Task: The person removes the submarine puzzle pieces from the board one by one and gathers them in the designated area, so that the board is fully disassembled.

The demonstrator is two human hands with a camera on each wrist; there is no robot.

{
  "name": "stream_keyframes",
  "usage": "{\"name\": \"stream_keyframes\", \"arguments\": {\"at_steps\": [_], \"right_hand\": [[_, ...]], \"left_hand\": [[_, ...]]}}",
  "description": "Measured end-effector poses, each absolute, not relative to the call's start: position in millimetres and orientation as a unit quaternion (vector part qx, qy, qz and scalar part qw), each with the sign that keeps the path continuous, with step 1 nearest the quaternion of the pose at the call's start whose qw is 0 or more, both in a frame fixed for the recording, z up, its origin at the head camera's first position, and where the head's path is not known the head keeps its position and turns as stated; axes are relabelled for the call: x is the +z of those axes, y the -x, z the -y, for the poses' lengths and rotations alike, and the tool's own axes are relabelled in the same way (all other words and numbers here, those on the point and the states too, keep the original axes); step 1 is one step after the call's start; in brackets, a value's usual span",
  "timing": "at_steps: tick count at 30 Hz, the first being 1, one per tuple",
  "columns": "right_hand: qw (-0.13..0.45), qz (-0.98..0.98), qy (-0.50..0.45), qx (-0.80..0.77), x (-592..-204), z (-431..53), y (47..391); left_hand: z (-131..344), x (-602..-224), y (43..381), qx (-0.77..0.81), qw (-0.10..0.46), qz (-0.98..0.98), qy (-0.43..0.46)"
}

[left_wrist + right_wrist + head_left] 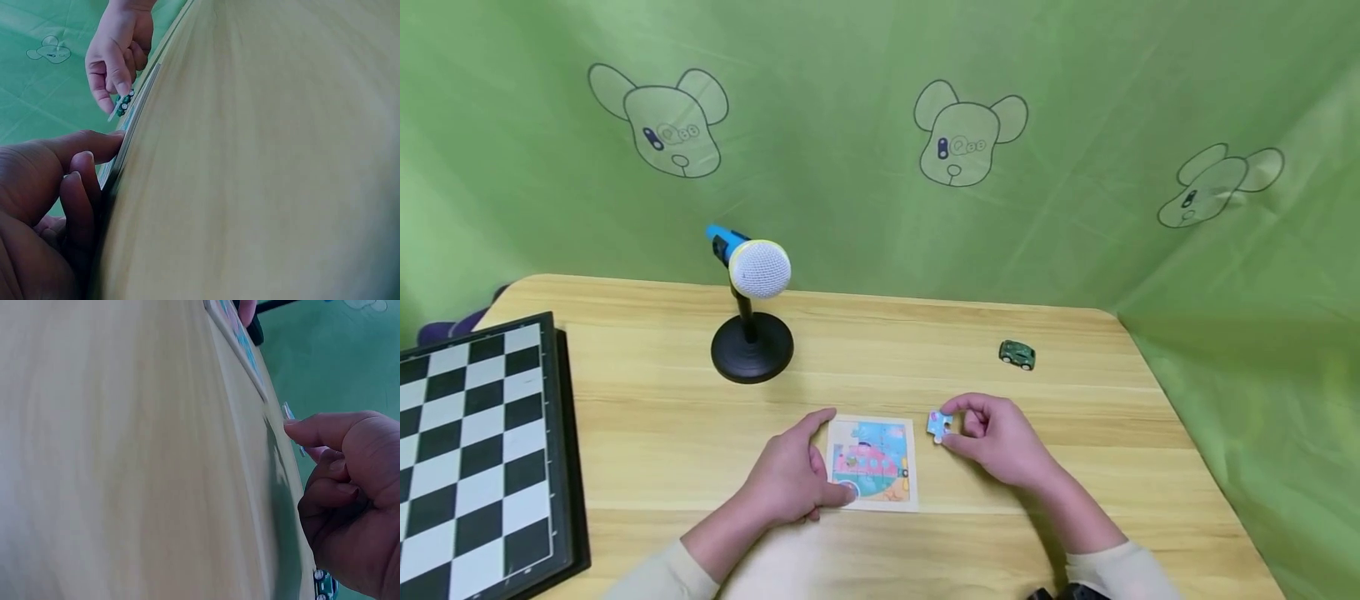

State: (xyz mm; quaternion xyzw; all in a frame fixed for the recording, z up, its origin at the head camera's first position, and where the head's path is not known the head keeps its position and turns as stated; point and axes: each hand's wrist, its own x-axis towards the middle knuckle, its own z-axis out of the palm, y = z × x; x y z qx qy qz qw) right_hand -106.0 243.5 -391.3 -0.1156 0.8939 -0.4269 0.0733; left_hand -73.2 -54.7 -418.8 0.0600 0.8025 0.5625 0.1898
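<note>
A small square jigsaw puzzle (871,463) lies flat on the table, its picture pink, blue and green inside a pale frame. An unfilled patch shows at its upper left. My left hand (790,472) holds the puzzle by its left side, thumb on the lower left corner and index finger at the upper left. To the right of the puzzle, my right hand (996,440) pinches a blue puzzle piece (936,426) between thumb and index finger. In the right wrist view that piece (288,412) appears edge-on, raised off the table, partly hidden by the right hand (356,487).
A microphone (761,269) on a black round stand (752,348) stands behind the puzzle, to the left. At the far left lies a black-and-white chessboard (475,450). A green toy car (1017,355) sits at the back right. Green cloth (850,150) hangs behind the wooden table (887,350).
</note>
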Motion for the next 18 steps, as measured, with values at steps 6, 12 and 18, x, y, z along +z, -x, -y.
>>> {"name": "stream_keyframes", "arguments": {"at_steps": [6,12,18], "right_hand": [[0.062,-0.904,0.118,-0.407,-395,-258,111],[0.071,-0.906,0.112,-0.401,-401,-264,114],[0.081,-0.903,0.098,-0.41,-405,-267,115]], "left_hand": [[55,-419,74,0.566,0.193,-0.799,-0.06],[55,-419,73,0.563,0.189,-0.802,-0.061],[55,-417,73,0.561,0.188,-0.804,-0.062]]}}
